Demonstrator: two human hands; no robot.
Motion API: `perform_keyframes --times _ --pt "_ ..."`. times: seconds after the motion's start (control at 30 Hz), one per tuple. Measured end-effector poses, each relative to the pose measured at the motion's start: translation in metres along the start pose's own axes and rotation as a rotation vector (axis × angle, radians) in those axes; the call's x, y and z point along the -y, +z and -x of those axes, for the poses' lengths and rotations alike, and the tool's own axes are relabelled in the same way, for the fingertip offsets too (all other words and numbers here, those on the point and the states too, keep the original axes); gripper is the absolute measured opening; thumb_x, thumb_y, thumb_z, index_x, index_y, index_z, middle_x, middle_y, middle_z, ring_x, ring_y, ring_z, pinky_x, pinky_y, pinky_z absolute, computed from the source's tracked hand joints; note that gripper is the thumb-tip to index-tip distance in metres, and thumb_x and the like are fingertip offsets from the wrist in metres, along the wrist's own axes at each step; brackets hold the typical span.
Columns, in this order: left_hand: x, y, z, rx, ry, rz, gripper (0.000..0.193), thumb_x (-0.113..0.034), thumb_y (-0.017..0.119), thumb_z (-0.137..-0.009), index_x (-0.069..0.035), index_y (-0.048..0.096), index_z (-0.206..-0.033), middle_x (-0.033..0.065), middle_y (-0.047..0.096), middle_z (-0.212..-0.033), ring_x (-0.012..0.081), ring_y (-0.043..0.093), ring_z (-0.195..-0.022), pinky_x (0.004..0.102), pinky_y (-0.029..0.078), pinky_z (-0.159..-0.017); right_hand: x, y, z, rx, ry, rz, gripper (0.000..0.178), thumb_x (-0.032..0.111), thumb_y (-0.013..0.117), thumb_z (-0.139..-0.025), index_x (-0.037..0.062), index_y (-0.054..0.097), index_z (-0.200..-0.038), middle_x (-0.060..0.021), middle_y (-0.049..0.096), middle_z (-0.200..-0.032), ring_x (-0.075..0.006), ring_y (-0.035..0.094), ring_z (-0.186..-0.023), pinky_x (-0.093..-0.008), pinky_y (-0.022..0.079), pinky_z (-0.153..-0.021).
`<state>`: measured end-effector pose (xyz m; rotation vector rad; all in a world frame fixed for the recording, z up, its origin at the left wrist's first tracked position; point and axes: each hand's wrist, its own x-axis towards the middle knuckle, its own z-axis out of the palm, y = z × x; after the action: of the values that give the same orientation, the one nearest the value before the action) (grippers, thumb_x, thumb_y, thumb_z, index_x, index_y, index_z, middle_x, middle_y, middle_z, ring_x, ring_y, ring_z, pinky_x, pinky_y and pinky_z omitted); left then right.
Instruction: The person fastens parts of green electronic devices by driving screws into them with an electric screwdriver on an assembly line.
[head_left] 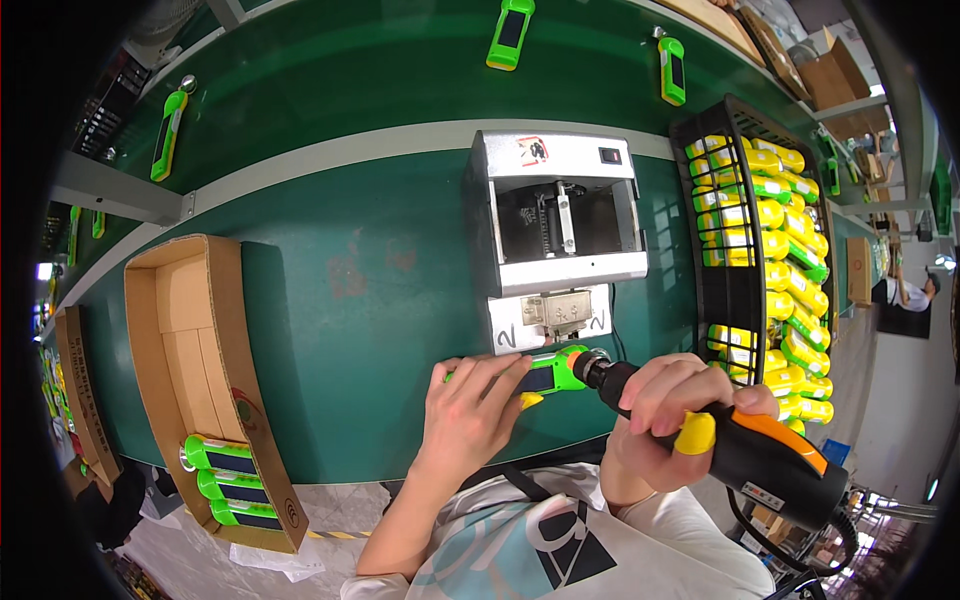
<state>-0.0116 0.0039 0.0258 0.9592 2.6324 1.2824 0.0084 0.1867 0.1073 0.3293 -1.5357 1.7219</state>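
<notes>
Drill (790, 475), black and orange, sits in the right grip (665, 415), which is wrapped tight around it. Its front end is at the round end of a green gadget (542, 376) with a dark panel. The gadget is between the two grips, over the green table (330, 400), and the left grip (470, 405) bends over it and holds it. Yellow caps (695, 433) cover a fingertip on each grip. A silver machine (575, 272) stands ahead of both grips. Left of the left grip, a long cardboard box (238, 360) has more green gadgets (232, 487) in it. A black crate (725, 295) of yellow and green pieces (785, 300) stands ahead and right of the right grip.
</notes>
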Motion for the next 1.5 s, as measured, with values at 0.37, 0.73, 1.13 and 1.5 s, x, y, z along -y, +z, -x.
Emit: perform_keyframes --times 0.37,0.73,1.13,1.5 --pt "0.001 0.002 0.001 -0.001 -0.013 0.001 0.053 -0.005 0.081 -0.071 -0.010 0.073 -0.123 0.0022 0.073 -0.118 0.0237 0.068 -0.101 0.0402 0.048 -0.091 -0.012 0.005 -0.010 -0.053 -0.012 0.021 0.040 0.022 0.073 -0.099 0.0138 0.043 -0.124 -0.0100 0.064 -0.076 -0.0225 0.062 -0.050 -0.0368 0.055 -0.048" --pt "0.002 0.002 0.001 -0.002 -0.010 -0.007 0.053 -0.005 0.081 -0.071 -0.010 0.073 -0.123 0.0024 0.073 -0.118 0.0233 0.068 -0.101 0.0399 0.047 -0.091 -0.017 0.001 -0.007 0.136 -0.029 0.146 0.053 0.005 0.076 -0.094 0.0142 0.035 -0.126 -0.0034 0.056 -0.077 -0.0171 0.056 -0.054 -0.0343 0.056 -0.054" --pt "0.002 0.001 0.001 -0.013 -0.007 0.000 0.052 -0.005 0.081 -0.071 -0.010 0.073 -0.122 0.0025 0.072 -0.119 0.0232 0.068 -0.100 0.0399 0.047 -0.090 -0.002 -0.010 0.005 0.157 0.085 0.100 0.056 0.004 0.081 -0.091 0.0100 0.040 -0.127 -0.0130 0.065 -0.086 -0.0255 0.065 -0.061 -0.0425 0.060 -0.061" --pt "0.002 0.002 0.001 0.004 -0.015 0.005 0.050 -0.004 0.080 -0.071 -0.009 0.073 -0.121 0.0026 0.073 -0.119 0.0240 0.067 -0.098 0.0408 0.047 -0.090 -0.005 0.000 -0.008 -0.102 -0.012 -0.026 0.038 0.020 0.072 -0.097 0.0116 0.043 -0.119 -0.0107 0.063 -0.073 -0.0251 0.064 -0.052 -0.0412 0.060 -0.051"
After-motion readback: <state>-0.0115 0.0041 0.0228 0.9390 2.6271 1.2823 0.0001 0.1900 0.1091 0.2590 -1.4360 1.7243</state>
